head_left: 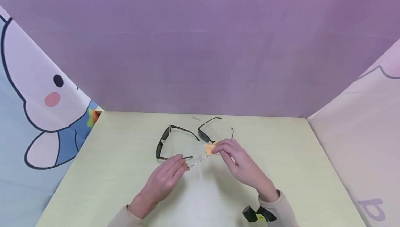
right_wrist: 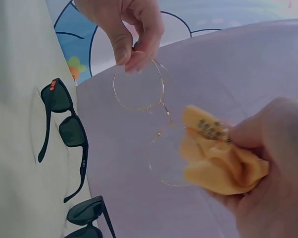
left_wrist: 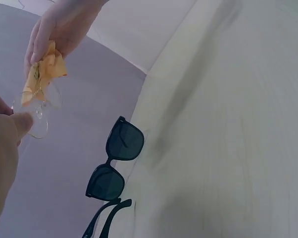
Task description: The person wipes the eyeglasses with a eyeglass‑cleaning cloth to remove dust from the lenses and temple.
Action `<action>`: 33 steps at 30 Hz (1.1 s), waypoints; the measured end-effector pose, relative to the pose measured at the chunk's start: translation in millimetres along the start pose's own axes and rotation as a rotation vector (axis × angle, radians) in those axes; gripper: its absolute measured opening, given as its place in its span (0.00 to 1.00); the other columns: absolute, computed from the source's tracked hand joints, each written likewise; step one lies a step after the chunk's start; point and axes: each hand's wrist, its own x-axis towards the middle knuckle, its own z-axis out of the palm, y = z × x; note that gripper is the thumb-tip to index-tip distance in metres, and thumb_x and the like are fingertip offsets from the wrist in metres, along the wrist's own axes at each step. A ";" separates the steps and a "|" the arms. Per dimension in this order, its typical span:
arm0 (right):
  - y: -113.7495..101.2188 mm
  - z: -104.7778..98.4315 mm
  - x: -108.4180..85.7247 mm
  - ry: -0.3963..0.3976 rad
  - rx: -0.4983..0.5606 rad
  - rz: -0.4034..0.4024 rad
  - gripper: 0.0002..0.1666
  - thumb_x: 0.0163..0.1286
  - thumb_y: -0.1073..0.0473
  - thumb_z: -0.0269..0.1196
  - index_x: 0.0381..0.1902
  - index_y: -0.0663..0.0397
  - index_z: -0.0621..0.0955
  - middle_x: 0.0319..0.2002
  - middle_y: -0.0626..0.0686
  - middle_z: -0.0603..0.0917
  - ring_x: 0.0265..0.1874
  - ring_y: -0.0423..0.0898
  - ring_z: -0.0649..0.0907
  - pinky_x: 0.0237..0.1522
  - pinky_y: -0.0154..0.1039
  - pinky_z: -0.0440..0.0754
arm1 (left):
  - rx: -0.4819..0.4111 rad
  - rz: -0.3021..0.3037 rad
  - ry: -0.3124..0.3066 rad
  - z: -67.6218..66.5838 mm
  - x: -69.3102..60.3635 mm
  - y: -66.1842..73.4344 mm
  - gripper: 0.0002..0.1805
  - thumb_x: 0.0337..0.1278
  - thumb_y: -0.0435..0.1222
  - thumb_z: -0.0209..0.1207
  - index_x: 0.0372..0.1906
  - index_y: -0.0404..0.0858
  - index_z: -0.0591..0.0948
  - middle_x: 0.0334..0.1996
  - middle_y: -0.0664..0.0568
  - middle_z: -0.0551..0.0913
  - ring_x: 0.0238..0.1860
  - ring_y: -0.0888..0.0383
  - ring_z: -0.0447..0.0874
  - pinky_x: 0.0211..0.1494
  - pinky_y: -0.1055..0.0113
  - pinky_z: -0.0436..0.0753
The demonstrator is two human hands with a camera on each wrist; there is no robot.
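Observation:
A pair of thin gold-rimmed eyeglasses (right_wrist: 162, 101) with clear round lenses is held above the table between both hands. My left hand (head_left: 165, 177) pinches one end of the frame by its rim, as the right wrist view shows. In my right hand (head_left: 239, 161) is a yellow-orange cleaning cloth (right_wrist: 221, 158) with dark print, bunched between thumb and fingers. The cloth covers part of the other lens, so the right fingers' contact there is partly hidden. In the left wrist view the cloth (left_wrist: 46, 74) hangs over the far lens.
Black sunglasses (head_left: 159, 147) with temples unfolded lie on the pale table (head_left: 125, 143), just beyond the left hand. A second dark pair (head_left: 204, 136) lies farther back, behind the right hand. A purple panel (head_left: 200, 63) rises along the table's back edge.

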 end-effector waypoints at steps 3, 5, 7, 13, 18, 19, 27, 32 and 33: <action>1.5 0.5 -3.1 0.049 0.066 -0.017 0.16 0.78 0.71 0.54 0.51 0.52 0.84 0.54 0.50 0.84 0.57 0.49 0.80 0.54 0.42 0.85 | -0.002 -0.045 0.023 -0.2 0.5 -2.1 0.20 0.81 0.29 0.43 0.36 0.33 0.85 0.37 0.44 0.90 0.43 0.50 0.90 0.51 0.61 0.88; 3.0 1.1 -4.7 0.070 0.106 -0.026 0.16 0.77 0.72 0.54 0.52 0.53 0.84 0.55 0.52 0.84 0.56 0.50 0.81 0.52 0.41 0.87 | -0.001 -0.081 0.051 -0.4 1.0 -3.7 0.19 0.81 0.31 0.45 0.35 0.33 0.85 0.36 0.44 0.90 0.41 0.50 0.90 0.50 0.61 0.88; 4.8 1.9 -6.1 0.078 0.134 -0.025 0.17 0.77 0.72 0.54 0.54 0.54 0.84 0.55 0.54 0.83 0.54 0.49 0.82 0.51 0.39 0.87 | -0.009 -0.117 0.092 -0.1 2.0 -5.0 0.18 0.81 0.32 0.48 0.35 0.33 0.85 0.35 0.44 0.89 0.39 0.50 0.90 0.48 0.61 0.89; 10.3 10.8 -10.1 0.028 0.192 -0.007 0.20 0.79 0.72 0.53 0.62 0.56 0.82 0.59 0.54 0.82 0.59 0.51 0.82 0.60 0.39 0.82 | -0.163 -0.311 0.203 1.0 7.8 -4.5 0.17 0.77 0.38 0.56 0.33 0.33 0.86 0.32 0.46 0.88 0.36 0.50 0.88 0.45 0.62 0.88; 13.1 25.6 -11.5 0.010 0.263 -0.024 0.20 0.78 0.72 0.54 0.63 0.58 0.81 0.60 0.57 0.81 0.61 0.52 0.81 0.62 0.40 0.82 | -0.369 -0.555 0.288 1.6 14.4 0.2 0.13 0.68 0.41 0.65 0.32 0.35 0.86 0.32 0.49 0.89 0.35 0.51 0.88 0.47 0.72 0.86; 13.2 28.7 -11.6 0.010 0.278 -0.023 0.20 0.78 0.72 0.55 0.63 0.59 0.81 0.60 0.57 0.81 0.61 0.52 0.81 0.62 0.40 0.82 | -0.414 -0.608 0.299 1.0 15.8 1.7 0.10 0.66 0.38 0.67 0.32 0.36 0.86 0.32 0.49 0.89 0.35 0.52 0.88 0.48 0.74 0.86; 8.2 50.2 -6.0 0.082 0.461 -0.041 0.22 0.71 0.74 0.63 0.63 0.66 0.79 0.59 0.63 0.78 0.57 0.44 0.82 0.59 0.41 0.84 | -0.787 -1.100 0.336 -5.4 33.3 15.4 0.03 0.61 0.26 0.68 0.34 0.29 0.85 0.34 0.41 0.89 0.37 0.64 0.85 0.41 0.77 0.83; 3.5 58.1 -2.2 0.125 0.502 -0.049 0.23 0.69 0.75 0.64 0.62 0.67 0.79 0.57 0.64 0.79 0.55 0.41 0.82 0.58 0.41 0.85 | -0.886 -1.358 0.294 -7.6 40.8 17.6 0.02 0.62 0.26 0.67 0.34 0.29 0.86 0.33 0.51 0.87 0.37 0.63 0.81 0.40 0.75 0.81; 2.9 59.8 -1.7 0.124 0.502 -0.045 0.23 0.69 0.74 0.64 0.62 0.67 0.79 0.57 0.64 0.79 0.55 0.42 0.82 0.57 0.41 0.85 | -0.911 -1.404 0.292 -7.8 41.9 17.6 0.02 0.62 0.25 0.67 0.34 0.28 0.86 0.33 0.54 0.86 0.37 0.63 0.81 0.41 0.75 0.81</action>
